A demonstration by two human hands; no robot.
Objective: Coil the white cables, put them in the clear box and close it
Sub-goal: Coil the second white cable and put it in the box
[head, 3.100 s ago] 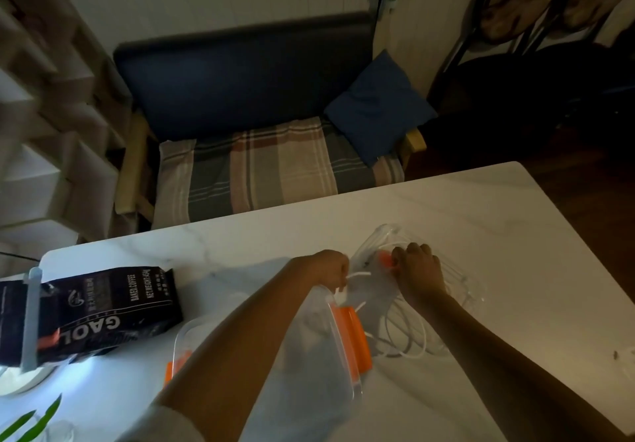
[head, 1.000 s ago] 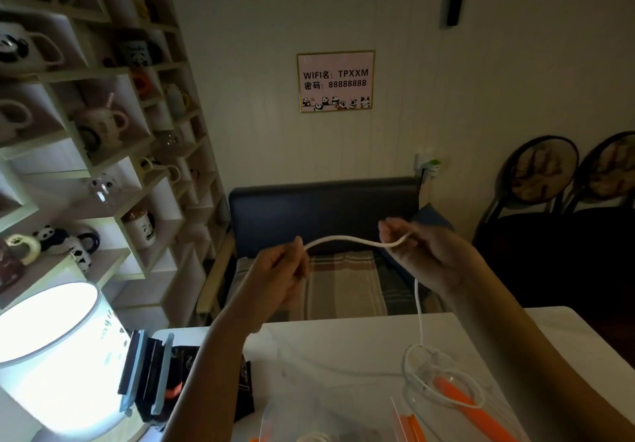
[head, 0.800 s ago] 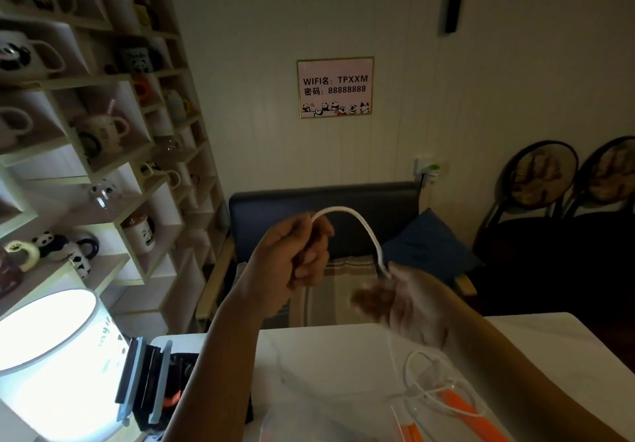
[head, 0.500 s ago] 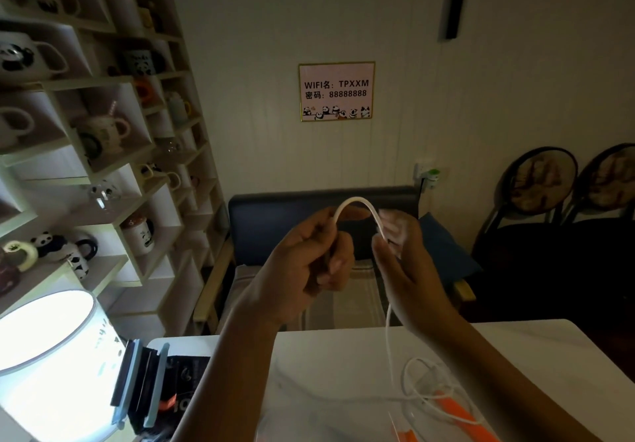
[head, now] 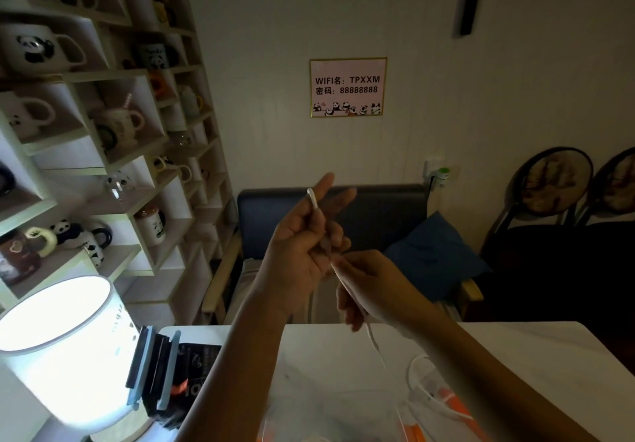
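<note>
So the thin white cable is up in the air in front of the dark sofa, well above the white marble-look table. The left hand is raised palm-ish toward the camera with 2 fingers stretched up and out, and the rest curled in around the cable's stiff end piece. My guess is those straight fingers are there as a former to wrap loops around, which is why the hand is held up high instead of down by the table.

The right hand sits just below and to the right, touching the left hand's curled fingers, and pinches the cable between thumb and fingertips. Looks like it's feeding slack upward, keeping the line taut so the loop comes out neat.

Orientation: the held stretch of cable runs nearly vertical, leaning a bit, with the tip pointing up and slightly left next to the raised fingers. Below the right hand it drops down and right toward the table, where the rest lies in loose loops by the clear plastic box with orange clips at the bottom edge. Whether those loops are inside the box or just lying over it, I can't tell, it's too dim and cropped.

So coiling has barely started, nothing is packed yet and the box isn't closed.
</note>
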